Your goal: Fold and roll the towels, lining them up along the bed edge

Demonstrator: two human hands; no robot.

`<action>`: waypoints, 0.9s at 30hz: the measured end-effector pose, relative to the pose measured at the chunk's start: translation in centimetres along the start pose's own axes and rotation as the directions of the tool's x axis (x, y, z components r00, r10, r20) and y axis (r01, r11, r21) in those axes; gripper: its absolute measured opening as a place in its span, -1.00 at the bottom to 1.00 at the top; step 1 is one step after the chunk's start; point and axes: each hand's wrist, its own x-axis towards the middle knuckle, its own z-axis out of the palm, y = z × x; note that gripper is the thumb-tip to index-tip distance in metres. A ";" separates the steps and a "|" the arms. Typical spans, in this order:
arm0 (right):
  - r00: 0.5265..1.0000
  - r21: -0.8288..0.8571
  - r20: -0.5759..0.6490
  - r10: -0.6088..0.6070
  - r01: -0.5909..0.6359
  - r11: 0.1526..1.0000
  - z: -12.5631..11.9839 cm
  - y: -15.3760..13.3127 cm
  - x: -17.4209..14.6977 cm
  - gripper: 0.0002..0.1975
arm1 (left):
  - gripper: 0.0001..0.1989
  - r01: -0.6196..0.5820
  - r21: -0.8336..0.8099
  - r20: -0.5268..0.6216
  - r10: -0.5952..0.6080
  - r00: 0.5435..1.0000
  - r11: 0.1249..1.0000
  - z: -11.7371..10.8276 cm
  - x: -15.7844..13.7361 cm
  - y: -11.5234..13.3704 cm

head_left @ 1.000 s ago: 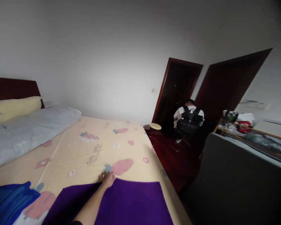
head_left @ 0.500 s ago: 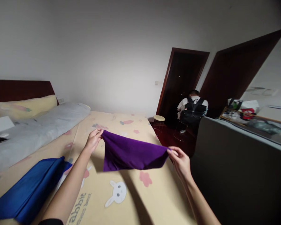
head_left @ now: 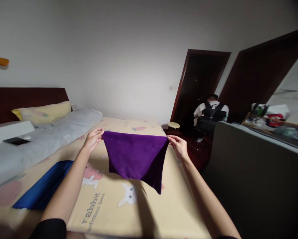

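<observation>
A purple cloth point(head_left: 136, 154) hangs stretched between my two hands, above the bed. My left hand point(head_left: 94, 138) pinches its upper left corner, and the upper right corner is pinched in my right hand point(head_left: 178, 146). The top edge runs nearly straight; the lower right corner droops furthest down. On the bed, partly behind my left forearm, lies a blue cloth point(head_left: 45, 186). Under both cloths spreads a cream bedsheet point(head_left: 109, 212) printed with rabbits and carrots.
A grey bundled cover point(head_left: 64, 129), a yellow pillow point(head_left: 45, 113) and a dark flat device point(head_left: 17, 141) lie on the left. Beyond the bed stand a round stool point(head_left: 173, 125) and a seated person point(head_left: 210, 113). A dark panel point(head_left: 250, 179) borders the right side.
The purple cloth has been raised and its top edge levelled; its lower part now hangs further down. My right hand has moved up and left. The view has shifted slightly left.
</observation>
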 end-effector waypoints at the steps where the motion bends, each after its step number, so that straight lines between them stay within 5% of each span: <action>1: 1.000 -0.005 0.001 0.001 -0.001 1.000 0.1 -0.1 0.0 -0.46 | -0.59 0.007 0.013 0.008 -0.007 1.000 1.000 -0.2 0.0 0.2; 16: 1.000 -0.052 0.003 0.019 -0.019 0.998 -0.4 -0.6 0.5 -0.53 | -0.56 0.021 0.166 0.083 -0.035 0.996 0.986 -1.7 0.1 -0.2; 27: 0.991 -0.325 0.116 0.060 -0.019 0.945 -1.1 1.4 2.2 -0.55 | -0.67 0.079 0.364 0.047 -0.103 0.994 0.928 -3.4 1.0 -1.5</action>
